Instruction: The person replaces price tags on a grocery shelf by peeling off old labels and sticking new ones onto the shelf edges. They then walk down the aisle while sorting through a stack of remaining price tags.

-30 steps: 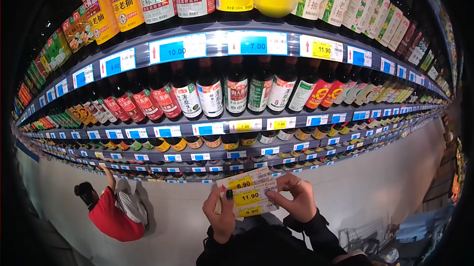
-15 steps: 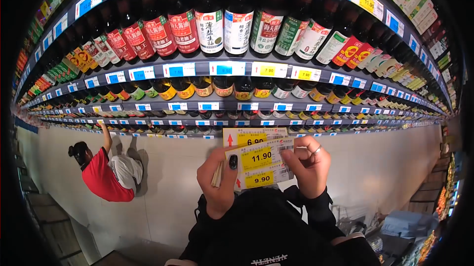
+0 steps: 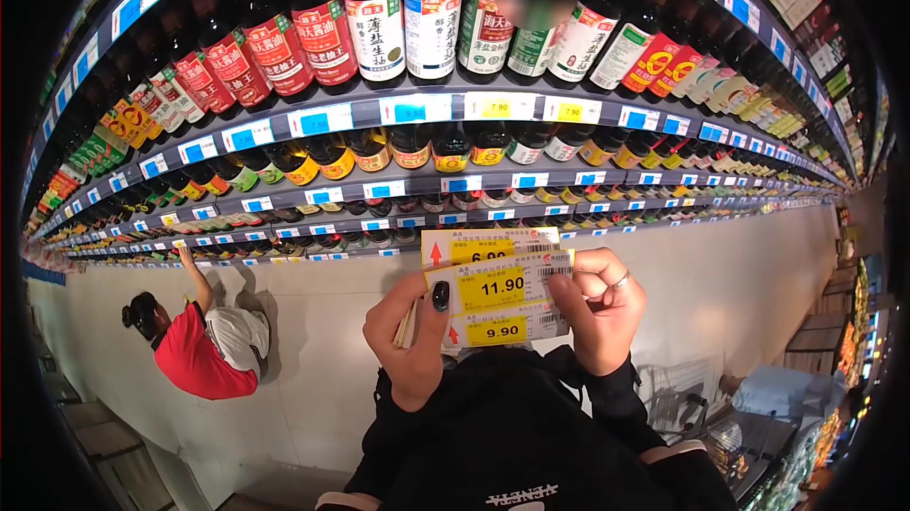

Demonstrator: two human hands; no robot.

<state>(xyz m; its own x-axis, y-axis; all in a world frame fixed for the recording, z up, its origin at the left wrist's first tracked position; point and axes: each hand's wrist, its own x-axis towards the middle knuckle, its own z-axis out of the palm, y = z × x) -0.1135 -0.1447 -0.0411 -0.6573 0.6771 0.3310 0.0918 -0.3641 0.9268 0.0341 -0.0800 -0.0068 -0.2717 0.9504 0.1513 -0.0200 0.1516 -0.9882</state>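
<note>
My left hand [image 3: 409,336] grips a small stack of yellow and white price tags [image 3: 495,332], its dark-nailed thumb pressing on the front. Between the thumb and fingers of my right hand [image 3: 600,307] is the right end of the tag marked 11.90 [image 3: 500,286]. Both hands are closed on the tags in front of my chest. Behind it a tag marked 6.90 [image 3: 488,256] shows its upper part, and one marked 9.90 lies lower in the bunch. A ring sits on a right finger.
Long shelves of sauce bottles [image 3: 376,32] curve across the front, with price labels [image 3: 415,110] along their edges. On the left, a person in a red top [image 3: 204,355] crouches, one arm reaching to a low shelf. A cart [image 3: 725,435] stands at the lower right.
The view has shifted a little, so the shelves sit higher and further left. The 11.90 tag has slid slightly lower against the others. Both hands keep their hold.
</note>
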